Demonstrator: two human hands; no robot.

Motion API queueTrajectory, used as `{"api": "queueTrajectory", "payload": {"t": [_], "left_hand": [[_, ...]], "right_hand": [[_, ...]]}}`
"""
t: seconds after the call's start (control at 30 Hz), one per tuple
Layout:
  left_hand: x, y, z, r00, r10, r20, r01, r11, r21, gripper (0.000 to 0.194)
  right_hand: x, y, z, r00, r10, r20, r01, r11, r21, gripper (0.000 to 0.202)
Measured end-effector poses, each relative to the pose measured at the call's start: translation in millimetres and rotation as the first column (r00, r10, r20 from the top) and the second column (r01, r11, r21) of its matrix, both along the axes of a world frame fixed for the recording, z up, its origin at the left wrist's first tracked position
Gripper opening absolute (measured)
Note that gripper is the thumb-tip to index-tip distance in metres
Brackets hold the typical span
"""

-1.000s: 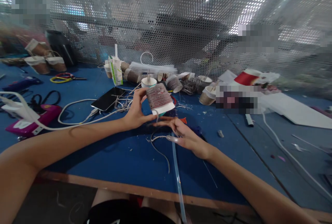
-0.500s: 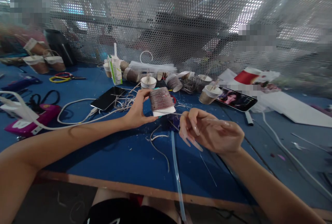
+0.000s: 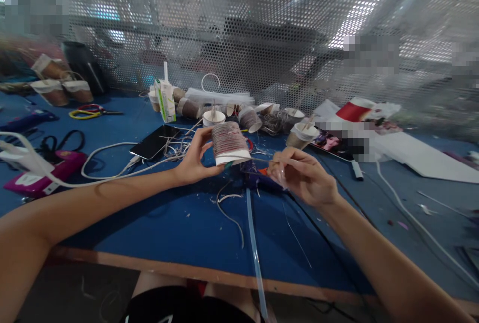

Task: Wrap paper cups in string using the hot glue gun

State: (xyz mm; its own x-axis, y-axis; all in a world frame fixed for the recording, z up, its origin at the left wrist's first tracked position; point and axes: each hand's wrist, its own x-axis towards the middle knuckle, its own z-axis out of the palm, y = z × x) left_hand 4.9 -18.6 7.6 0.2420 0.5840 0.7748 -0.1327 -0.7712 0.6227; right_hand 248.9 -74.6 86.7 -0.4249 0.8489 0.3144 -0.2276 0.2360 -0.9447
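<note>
Perforated metal screen fills the background beyond the back edge of a blue worktop, whose brown front edge runs across near the person's lap. On the right side lies a white board; a row of cups lines the back edge, and a phone rests left of the middle. The left hand and right hand are both raised over the middle of the worktop. Left fingers and thumb spread in a wide curve to grip a wound cup at its left side, thumb low, fingertips high. That cup is held off the worktop, nearly upright with a slight tilt, its bare white band lowest and nearest the front edge. Right fingertips are closed in a pinch on a thin cord. This cord lies across the white band, then runs to the right hand roughly parallel to the front edge, crosswise to the cup's long axis; the left hand touches the cup, while the right stands just apart, to its right
</note>
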Motion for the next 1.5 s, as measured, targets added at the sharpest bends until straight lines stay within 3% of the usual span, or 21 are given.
{"api": "queueTrajectory", "payload": {"t": [0.17, 0.23, 0.57, 0.67, 0.73, 0.8, 0.9, 0.97, 1.0, 1.03, 1.13, 1.2, 1.27, 1.33, 1.5], "left_hand": [[-1.5, 1.8, -1.8, 1.0, 0.008, -0.02, -0.008, 1.0, -0.001, 0.08], [-2.1, 2.1, -2.2, 0.999, -0.01, -0.034, 0.01, 1.0, 0.007, 0.081], [-2.6, 3.5, -3.3, 0.996, -0.072, -0.05, 0.072, 0.997, -0.002, 0.081], [-2.5, 4.1, -4.9, 0.996, -0.083, -0.041, 0.083, 0.997, 0.001, 0.081], [-2.8, 3.8, -5.1, 0.996, -0.081, -0.035, 0.081, 0.997, 0.005, 0.081], [-3.6, 3.1, -4.2, 0.996, -0.072, -0.046, 0.072, 0.997, 0.002, 0.079], [-5.3, 2.1, -2.0, 0.995, -0.032, -0.091, 0.032, 0.999, -0.005, 0.077], [-6.1, 1.9, -0.7, 0.993, -0.005, -0.122, 0.005, 1.0, -0.004, 0.077], [-6.3, 1.9, -0.2, 0.991, 0.008, -0.135, -0.008, 1.0, -0.002, 0.078], [-6.4, 1.8, 0.3, 0.989, 0.021, -0.149, -0.021, 1.0, 0.0, 0.078], [-6.4, 1.4, 1.8, 0.979, 0.064, -0.192, -0.065, 0.998, 0.0, 0.077], [-6.5, 1.0, 2.7, 0.974, 0.08, -0.214, -0.083, 0.997, -0.005, 0.075], [-7.0, 1.0, 3.0, 0.97, 0.089, -0.226, -0.093, 0.996, -0.006, 0.075], [-7.5, 1.5, 2.7, 0.969, 0.096, -0.229, -0.099, 0.995, -0.002, 0.075], [-8.1, 2.0, 2.9, 0.963, 0.121, -0.239, -0.117, 0.993, 0.031, 0.077]], "right_hand": [[-2.7, -17.1, 19.5, 0.983, 0.178, -0.051, -0.178, 0.984, 0.012, 0.022], [-3.6, -24.0, 23.7, 0.983, 0.177, -0.057, -0.176, 0.984, 0.009, 0.022], [0.0, -8.8, 13.4, 1.0, -0.031, 0.001, 0.031, 0.998, -0.059, 0.024], [1.4, -1.6, 7.4, 0.988, -0.101, 0.118, 0.109, 0.992, -0.067, 0.029], [3.5, 3.2, 0.6, 0.95, -0.198, 0.243, 0.204, 0.979, 0.001, 0.037], [6.8, 7.5, -7.5, 0.858, -0.385, 0.34, 0.35, 0.923, 0.161, 0.044], [11.4, 11.0, -17.2, 0.65, -0.691, 0.316, 0.519, 0.707, 0.479, 0.042], [11.4, 9.7, -19.2, 0.627, -0.75, 0.211, 0.533, 0.61, 0.586, 0.039], [9.8, 7.6, -18.9, 0.672, -0.725, 0.152, 0.526, 0.612, 0.59, 0.037], [7.2, 4.5, -18.1, 0.739, -0.666, 0.102, 0.507, 0.649, 0.567, 0.036], [-5.0, -9.2, -15.0, 0.924, -0.378, 0.054, 0.326, 0.855, 0.404, 0.031], [-12.9, -18.5, -14.8, 0.979, -0.179, 0.098, 0.144, 0.946, 0.291, 0.03], [-18.1, -24.9, -16.1, 0.987, -0.044, 0.156, 0.009, 0.976, 0.22, 0.028], [-20.4, -27.5, -17.4, 0.976, 0.01, 0.218, -0.053, 0.98, 0.193, 0.029], [-20.4, -27.0, -16.7, 0.965, -0.011, 0.261, -0.033, 0.986, 0.163, 0.031]]}}
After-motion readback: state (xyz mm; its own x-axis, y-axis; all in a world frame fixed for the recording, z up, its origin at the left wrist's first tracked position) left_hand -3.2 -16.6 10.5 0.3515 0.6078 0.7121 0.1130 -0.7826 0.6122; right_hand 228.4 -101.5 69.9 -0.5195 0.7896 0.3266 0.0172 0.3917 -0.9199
